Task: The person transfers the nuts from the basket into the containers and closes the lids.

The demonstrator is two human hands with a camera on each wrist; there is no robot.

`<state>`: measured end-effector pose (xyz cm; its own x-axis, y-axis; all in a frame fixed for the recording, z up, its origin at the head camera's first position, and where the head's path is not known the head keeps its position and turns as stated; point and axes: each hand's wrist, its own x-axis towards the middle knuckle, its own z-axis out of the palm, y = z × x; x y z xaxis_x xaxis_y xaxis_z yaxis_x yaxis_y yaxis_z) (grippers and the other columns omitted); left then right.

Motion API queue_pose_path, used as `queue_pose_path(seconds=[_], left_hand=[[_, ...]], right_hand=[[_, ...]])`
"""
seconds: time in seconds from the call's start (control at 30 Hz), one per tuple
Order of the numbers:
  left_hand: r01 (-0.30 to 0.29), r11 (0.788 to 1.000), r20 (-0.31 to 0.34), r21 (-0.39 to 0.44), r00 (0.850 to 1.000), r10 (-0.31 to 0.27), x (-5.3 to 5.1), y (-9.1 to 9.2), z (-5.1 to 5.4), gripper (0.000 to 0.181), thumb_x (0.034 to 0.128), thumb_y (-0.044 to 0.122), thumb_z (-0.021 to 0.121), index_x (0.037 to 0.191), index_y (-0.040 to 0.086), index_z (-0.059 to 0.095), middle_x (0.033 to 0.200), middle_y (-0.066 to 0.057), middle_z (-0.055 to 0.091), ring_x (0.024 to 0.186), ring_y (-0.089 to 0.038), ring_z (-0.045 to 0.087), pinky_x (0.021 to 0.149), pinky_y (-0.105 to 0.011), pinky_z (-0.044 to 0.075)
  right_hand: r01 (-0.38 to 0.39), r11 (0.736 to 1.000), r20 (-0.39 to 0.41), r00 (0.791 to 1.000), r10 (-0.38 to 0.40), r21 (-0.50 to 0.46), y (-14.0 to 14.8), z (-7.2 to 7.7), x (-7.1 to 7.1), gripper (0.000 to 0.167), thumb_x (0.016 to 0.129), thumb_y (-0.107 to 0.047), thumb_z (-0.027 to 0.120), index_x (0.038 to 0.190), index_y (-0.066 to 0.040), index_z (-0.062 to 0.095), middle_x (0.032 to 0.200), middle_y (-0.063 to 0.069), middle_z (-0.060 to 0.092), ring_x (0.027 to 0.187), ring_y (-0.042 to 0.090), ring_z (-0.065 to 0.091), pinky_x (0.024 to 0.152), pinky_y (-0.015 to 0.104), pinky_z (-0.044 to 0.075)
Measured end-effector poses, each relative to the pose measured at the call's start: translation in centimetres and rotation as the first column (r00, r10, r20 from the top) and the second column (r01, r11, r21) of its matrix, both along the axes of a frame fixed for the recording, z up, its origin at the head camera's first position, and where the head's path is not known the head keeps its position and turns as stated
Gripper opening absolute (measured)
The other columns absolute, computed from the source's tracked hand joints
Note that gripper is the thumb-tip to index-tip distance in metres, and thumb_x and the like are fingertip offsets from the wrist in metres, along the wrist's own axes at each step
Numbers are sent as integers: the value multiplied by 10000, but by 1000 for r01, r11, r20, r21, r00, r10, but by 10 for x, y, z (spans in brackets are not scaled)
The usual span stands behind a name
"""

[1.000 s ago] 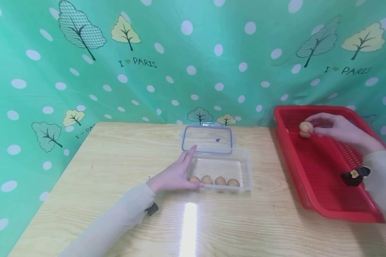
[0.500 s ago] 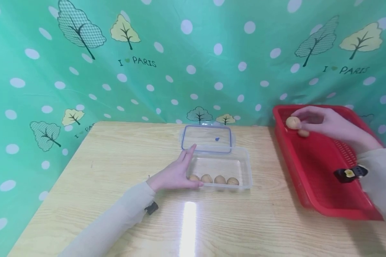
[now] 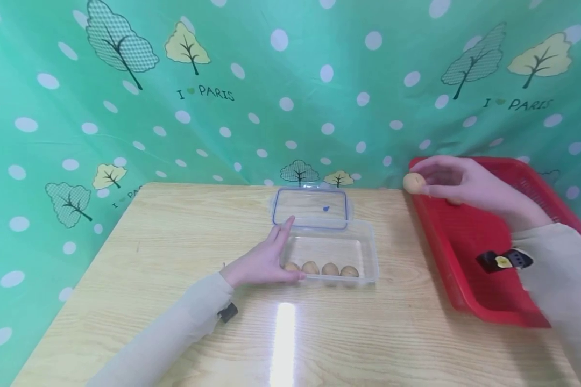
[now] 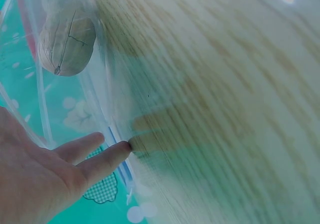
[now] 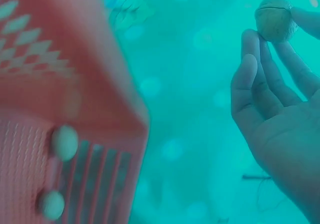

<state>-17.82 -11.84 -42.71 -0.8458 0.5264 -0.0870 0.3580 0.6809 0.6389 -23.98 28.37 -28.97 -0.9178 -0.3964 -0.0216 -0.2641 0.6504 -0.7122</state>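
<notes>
Right hand (image 3: 479, 185) pinches a walnut (image 3: 413, 183) above far left corner of red slotted basket (image 3: 438, 250), near desk's far edge (image 3: 184, 191); round and seamed, it could slip if the pinch loosens. Left hand (image 3: 263, 263), spread wide, touches left end of clear plastic box (image 3: 375, 252); its four walnuts (image 3: 330, 270) might roll if jolted.

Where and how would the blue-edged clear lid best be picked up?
Probably by the lid's right-hand flap, pinched in the fingers from the right: it juts out beside bare table. In the head view, the near edge shows behind the box's far rim, and the far edge lies close to the curtain.
</notes>
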Motion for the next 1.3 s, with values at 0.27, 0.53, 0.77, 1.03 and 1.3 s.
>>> queue_pose_path(seconds=[0.27, 0.53, 0.77, 1.03, 1.3], left_hand=[[-4, 1000, 0, -7, 1000, 4, -1, 0, 0, 1269, 730, 583, 760, 1541, 211, -141, 1552, -176, 144, 1168, -326, 532, 967, -399, 466], [2, 1000, -4, 3, 1000, -2, 0, 0, -1, 1264, 732, 575, 761, 1545, 194, -129, 1559, -176, 131, 1186, -344, 519, 972, -413, 461], [1, 1000, -6, -4, 1000, -1, 0, 0, -1, 1262, 735, 574, 761, 1546, 189, -127, 1561, -168, 131, 1170, -339, 532, 964, -410, 468], [-3, 1000, -1, 0, 1000, 3, 0, 0, 0, 1265, 730, 577, 762, 1542, 213, -136, 1559, -176, 128, 1174, -351, 527, 965, -422, 466], [2, 1000, -4, 3, 1000, -2, -1, -1, -1, 1265, 732, 573, 763, 1540, 217, -143, 1561, -170, 127, 1184, -346, 521, 968, -423, 463]], right_hand=[[-83, 995, -55, 995, 80, -50, -27, 4, 5, 384, 906, -161, 688, 1277, -148, 587, 1165, 23, 619, 1045, 150, 583, 801, 207, 523], [-47, 998, -39, 998, 46, -35, -41, -3, 8, 405, 887, -227, 712, 1271, -176, 591, 1148, 17, 622, 1022, 185, 592, 786, 249, 536], [-86, 994, -14, 996, 85, -72, -51, -14, 7, 410, 886, -169, 705, 1274, -116, 583, 1176, 51, 612, 1033, 219, 600, 797, 263, 539], [-179, 981, -30, 984, 177, -80, -64, -28, 2, 387, 897, -162, 689, 1258, -64, 590, 1143, 73, 629, 1011, 228, 603, 827, 269, 524], [-248, 965, 0, 969, 249, -85, -76, -40, 0, 424, 872, -109, 702, 1268, -27, 574, 1163, 102, 616, 989, 237, 614, 844, 297, 531]])
